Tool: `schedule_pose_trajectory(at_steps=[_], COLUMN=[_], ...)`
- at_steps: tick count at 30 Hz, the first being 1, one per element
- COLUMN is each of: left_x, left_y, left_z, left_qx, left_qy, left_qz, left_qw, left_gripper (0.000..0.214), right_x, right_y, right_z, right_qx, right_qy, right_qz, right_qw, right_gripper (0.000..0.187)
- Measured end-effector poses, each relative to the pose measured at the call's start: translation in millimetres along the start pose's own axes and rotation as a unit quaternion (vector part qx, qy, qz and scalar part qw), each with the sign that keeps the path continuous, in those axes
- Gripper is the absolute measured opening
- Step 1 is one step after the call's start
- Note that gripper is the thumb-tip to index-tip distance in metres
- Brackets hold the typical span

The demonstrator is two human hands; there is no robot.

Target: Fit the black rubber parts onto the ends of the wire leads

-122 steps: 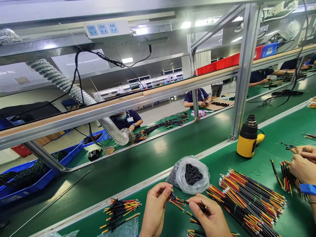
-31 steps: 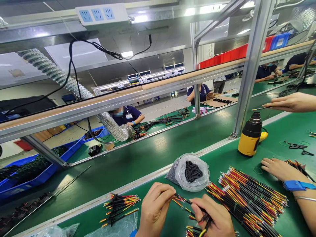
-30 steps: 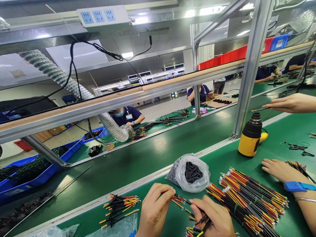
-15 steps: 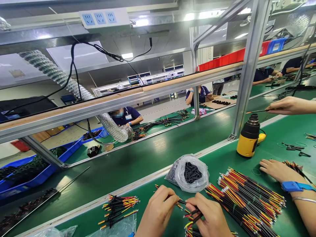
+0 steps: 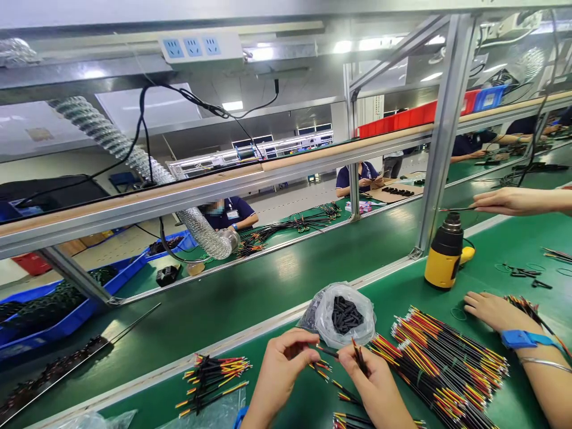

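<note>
My left hand [image 5: 283, 372] is at the lower middle, thumb and forefinger curled a little apart around the coloured wire end of a thin black cable [image 5: 329, 352]. I see no firm pinch there. My right hand [image 5: 379, 381] has that cable's other side between thumb and fingers. More black cable ends with red and yellow wires [image 5: 357, 354] stick up from the right fingers. Just beyond both hands lies an open clear bag [image 5: 319, 316] of short black tubes [image 5: 346, 316]. Loose cables [image 5: 351, 396] lie under my right hand.
Bundled cables [image 5: 447, 363] lie right, a smaller pile [image 5: 214, 375] left. A yellow heat gun [image 5: 443, 253] stands upright behind the bundles. A co-worker's hand [image 5: 487, 310] rests at right; another hand [image 5: 504, 201] holds a thin cable beside the nozzle. A metal frame post [image 5: 440, 143] rises behind.
My left fingers have loosened from their pinch and opened slightly. My right hand has turned its cable ends upward. The co-worker's hand with a cable has shifted left, and the view has turned slightly.
</note>
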State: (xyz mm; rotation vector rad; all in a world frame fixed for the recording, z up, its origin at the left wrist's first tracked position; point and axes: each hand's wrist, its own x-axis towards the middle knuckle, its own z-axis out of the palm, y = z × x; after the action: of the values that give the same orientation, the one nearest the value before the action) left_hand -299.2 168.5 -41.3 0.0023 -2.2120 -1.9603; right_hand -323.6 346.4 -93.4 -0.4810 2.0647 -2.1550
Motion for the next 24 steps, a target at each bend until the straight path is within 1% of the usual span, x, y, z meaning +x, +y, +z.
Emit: schedule_pose_trajectory(at_steps=[1,3,7,9,11,15,18,20,24], left_x=[1.3,2.3,0.0,-2.0,-4.2,-9.5,-14.7,-18.7,-27.0], left_y=[-1.6,-4.2,-7.3,-8.0,-7.7,-3.4,0.4,2.0,3.6], left_z=[1.5,4.3,9.6,14.3,20.7,30.9,30.9,28.9,27.2], left_qx=[-0.036,-0.074,-0.104,-0.124,-0.129,-0.089,-0.042,0.001,0.089], left_qy=[-0.006,-0.007,0.005,-0.001,-0.017,-0.027,-0.029,-0.038,-0.041], left_qz=[-0.018,-0.029,-0.045,-0.062,-0.061,-0.005,0.025,0.046,0.104], left_qw=[0.999,0.997,0.993,0.990,0.990,0.996,0.998,0.998,0.990], left_gripper=[0.008,0.008,0.016,0.022,0.021,0.014,0.008,0.004,0.015], right_x=[-0.1,-0.2,0.1,-0.6,-2.3,-6.3,-7.6,-8.0,-10.0], right_y=[-0.6,-0.5,4.0,8.9,15.6,29.6,36.4,39.2,43.5], right_z=[0.0,0.6,3.9,6.4,9.1,14.9,19.0,20.9,22.3], right_qx=[0.007,0.017,0.048,0.079,0.120,0.214,0.285,0.317,0.345], right_qy=[-0.002,-0.007,-0.006,-0.009,-0.020,-0.060,-0.091,-0.099,-0.118], right_qz=[0.004,0.008,0.005,0.015,0.023,0.040,0.060,0.064,0.077], right_qw=[1.000,1.000,0.999,0.997,0.992,0.974,0.952,0.941,0.928], right_gripper=[0.052,0.053,0.055,0.054,0.053,0.053,0.052,0.052,0.053])
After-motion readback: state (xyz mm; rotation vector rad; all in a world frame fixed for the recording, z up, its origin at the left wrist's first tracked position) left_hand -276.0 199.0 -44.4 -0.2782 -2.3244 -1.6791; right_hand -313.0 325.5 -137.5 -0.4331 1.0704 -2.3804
